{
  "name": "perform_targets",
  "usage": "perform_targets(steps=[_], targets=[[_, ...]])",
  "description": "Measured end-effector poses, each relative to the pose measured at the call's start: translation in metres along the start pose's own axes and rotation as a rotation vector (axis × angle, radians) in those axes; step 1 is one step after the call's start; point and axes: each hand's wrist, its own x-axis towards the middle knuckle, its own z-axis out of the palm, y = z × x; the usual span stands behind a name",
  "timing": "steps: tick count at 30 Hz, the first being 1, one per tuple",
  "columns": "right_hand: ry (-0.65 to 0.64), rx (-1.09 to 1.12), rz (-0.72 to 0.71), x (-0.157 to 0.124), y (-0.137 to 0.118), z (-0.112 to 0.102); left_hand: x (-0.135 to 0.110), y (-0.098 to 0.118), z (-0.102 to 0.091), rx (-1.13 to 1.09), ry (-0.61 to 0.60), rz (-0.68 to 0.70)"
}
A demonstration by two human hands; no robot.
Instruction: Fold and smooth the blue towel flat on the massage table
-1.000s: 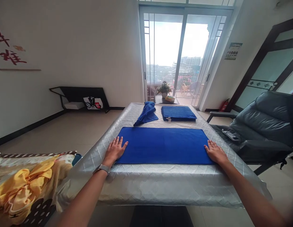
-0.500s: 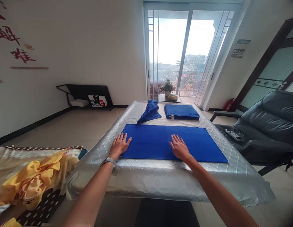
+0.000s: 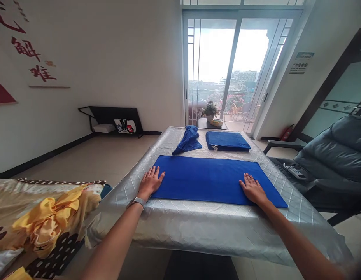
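A blue towel [image 3: 204,179] lies flat and smooth across the table, its long side towards me. My left hand [image 3: 151,181] rests on its left edge, fingers stretched out, with a watch [image 3: 137,201] on that wrist. Palm down on the right part of the same towel is my right hand [image 3: 254,189], open with its fingers slightly apart. Neither hand grips anything. Beyond the towel, a stack of folded blue towels [image 3: 227,140] with a white tag sits at the back right. A crumpled blue towel [image 3: 188,140] lies to its left.
A silver quilted cover [image 3: 221,229] drapes over the table. On the right stands a dark armchair [image 3: 338,151] with a power strip [image 3: 295,171] on its seat. Yellow cloth [image 3: 52,217] lies at the lower left. A potted plant [image 3: 210,111] stands before the glass door.
My right hand has slid to the right across the towel, from near its middle towards its right end. My left hand stays at the left edge. The view has shifted slightly.
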Motion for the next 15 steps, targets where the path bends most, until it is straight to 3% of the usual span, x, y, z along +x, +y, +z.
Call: perform_targets(steps=[3,6,10,15], targets=[[0.020,-0.002,0.124,0.005,0.059,0.003,0.000,0.000,0.000,0.004,0.011,-0.004],[0.033,0.025,0.177,0.007,0.087,0.004,0.000,0.000,-0.002,0.002,0.007,-0.004],[0.032,0.041,0.181,0.003,0.085,0.000,-0.004,0.003,-0.006,0.001,0.034,0.006],[0.026,0.055,0.189,-0.002,0.078,-0.006,-0.013,0.005,-0.017,0.050,0.235,0.070]])
